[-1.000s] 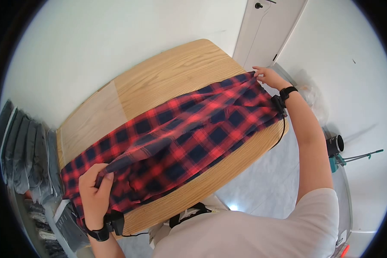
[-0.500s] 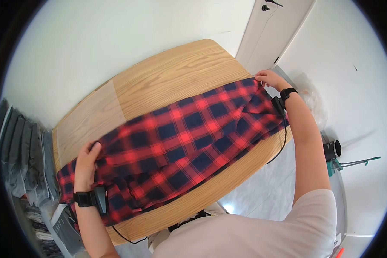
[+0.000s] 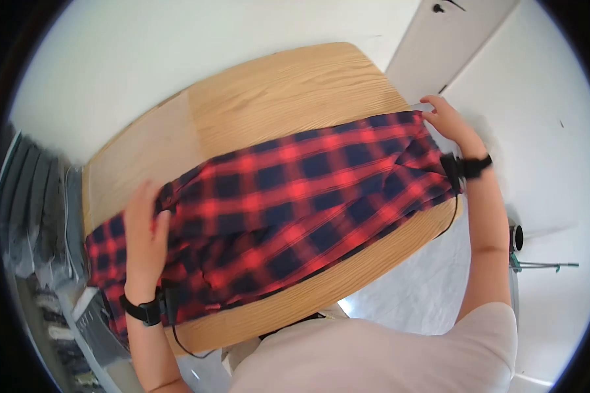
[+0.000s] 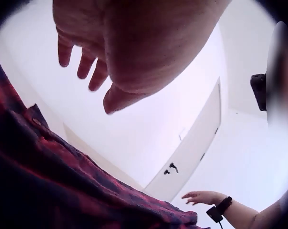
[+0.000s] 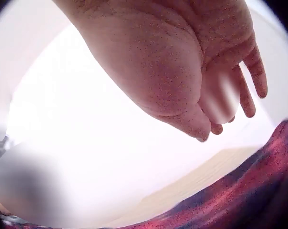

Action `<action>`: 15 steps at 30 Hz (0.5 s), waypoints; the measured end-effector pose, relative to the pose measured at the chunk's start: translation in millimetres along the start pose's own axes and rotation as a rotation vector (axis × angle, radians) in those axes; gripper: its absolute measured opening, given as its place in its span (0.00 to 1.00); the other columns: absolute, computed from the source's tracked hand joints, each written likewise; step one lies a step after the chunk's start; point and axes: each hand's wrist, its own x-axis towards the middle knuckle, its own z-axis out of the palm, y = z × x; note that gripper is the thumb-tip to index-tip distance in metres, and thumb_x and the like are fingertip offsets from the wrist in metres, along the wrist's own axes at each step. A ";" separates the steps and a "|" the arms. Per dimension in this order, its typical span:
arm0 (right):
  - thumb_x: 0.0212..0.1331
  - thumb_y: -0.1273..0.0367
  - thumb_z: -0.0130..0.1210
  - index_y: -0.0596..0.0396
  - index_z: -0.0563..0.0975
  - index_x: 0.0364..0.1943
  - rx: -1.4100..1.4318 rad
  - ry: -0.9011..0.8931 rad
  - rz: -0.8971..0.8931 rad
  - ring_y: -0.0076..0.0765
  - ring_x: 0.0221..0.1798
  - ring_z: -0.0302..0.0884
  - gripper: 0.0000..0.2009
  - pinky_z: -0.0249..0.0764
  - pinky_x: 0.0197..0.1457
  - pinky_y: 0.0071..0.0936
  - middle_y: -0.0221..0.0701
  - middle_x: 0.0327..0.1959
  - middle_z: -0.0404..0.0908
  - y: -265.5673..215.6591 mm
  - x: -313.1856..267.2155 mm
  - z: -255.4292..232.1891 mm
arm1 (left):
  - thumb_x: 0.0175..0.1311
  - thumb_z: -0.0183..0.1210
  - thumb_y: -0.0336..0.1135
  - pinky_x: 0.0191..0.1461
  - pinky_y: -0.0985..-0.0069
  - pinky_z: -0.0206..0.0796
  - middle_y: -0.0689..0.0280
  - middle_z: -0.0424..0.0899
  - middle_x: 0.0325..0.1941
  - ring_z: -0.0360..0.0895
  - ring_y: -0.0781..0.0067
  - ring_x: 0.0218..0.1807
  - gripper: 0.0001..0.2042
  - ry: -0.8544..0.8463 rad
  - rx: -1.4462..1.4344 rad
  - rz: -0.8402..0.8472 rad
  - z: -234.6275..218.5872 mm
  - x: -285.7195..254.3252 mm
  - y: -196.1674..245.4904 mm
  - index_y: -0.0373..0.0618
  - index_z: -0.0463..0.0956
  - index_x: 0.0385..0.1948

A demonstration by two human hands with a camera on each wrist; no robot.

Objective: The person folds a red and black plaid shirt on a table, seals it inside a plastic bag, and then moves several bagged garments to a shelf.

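Observation:
A red and navy plaid shirt (image 3: 295, 190) lies long and narrow across the wooden table (image 3: 275, 85), its upper layer spread fairly flat. Over its left end hovers my left hand (image 3: 144, 236), fingers extended and slightly blurred; the left wrist view shows them apart from the cloth with nothing held. At the far right corner of the shirt is my right hand (image 3: 447, 121), thumb near the edge and fingers loosely bent. In the right wrist view its palm and fingers hang above the plaid fabric (image 5: 234, 191), holding nothing.
A clear sheet (image 3: 144, 157) covers the table's left part. Left of the table, grey garments in plastic bags (image 3: 36, 203) hang beside a shelf rack (image 3: 78, 327). A white door (image 3: 432, 46) stands beyond the far right. Black cables trail from both wrist cameras.
The shirt's raised front layer has been drawn away from my body and laid down flatter. Both hands have let go of the fabric; the left has come up off it.

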 end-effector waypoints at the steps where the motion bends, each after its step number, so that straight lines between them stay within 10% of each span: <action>1: 0.60 0.64 0.50 0.56 0.71 0.52 0.072 -0.062 -0.033 0.51 0.55 0.72 0.18 0.67 0.57 0.39 0.45 0.52 0.74 -38.9 -13.2 -7.4 | 0.62 0.50 0.26 0.71 0.67 0.45 0.55 0.63 0.66 0.56 0.55 0.69 0.22 -0.141 -0.003 0.035 -3.6 -1.7 10.1 0.43 0.64 0.60; 4: 0.61 0.60 0.50 0.50 0.67 0.59 0.222 -0.096 -0.380 0.51 0.66 0.59 0.22 0.61 0.64 0.45 0.45 0.61 0.66 -131.3 -67.4 21.6 | 0.65 0.49 0.32 0.71 0.62 0.45 0.52 0.57 0.69 0.51 0.51 0.71 0.23 -0.332 -0.098 0.009 13.4 -11.5 16.4 0.47 0.61 0.63; 6: 0.61 0.59 0.50 0.42 0.61 0.65 -0.268 -0.341 -0.367 0.53 0.71 0.49 0.27 0.56 0.66 0.55 0.43 0.68 0.55 -163.2 -102.4 33.4 | 0.66 0.48 0.45 0.67 0.56 0.53 0.49 0.57 0.68 0.52 0.40 0.69 0.26 -0.393 0.056 -0.029 27.1 -21.8 9.0 0.48 0.58 0.64; 11: 0.59 0.60 0.53 0.35 0.55 0.68 -0.129 -0.400 -0.318 0.52 0.74 0.39 0.31 0.52 0.66 0.61 0.35 0.73 0.45 -155.4 -109.4 48.7 | 0.66 0.46 0.51 0.71 0.50 0.41 0.52 0.42 0.74 0.37 0.42 0.73 0.31 -0.620 0.120 -0.222 25.9 -29.2 8.0 0.52 0.50 0.68; 15: 0.59 0.61 0.53 0.34 0.56 0.68 -0.104 -0.382 -0.327 0.51 0.74 0.39 0.31 0.50 0.67 0.60 0.35 0.73 0.45 -156.6 -110.9 48.1 | 0.66 0.46 0.53 0.70 0.46 0.37 0.52 0.39 0.74 0.33 0.44 0.74 0.32 -0.496 -0.021 -0.212 15.6 -52.8 -2.2 0.53 0.48 0.69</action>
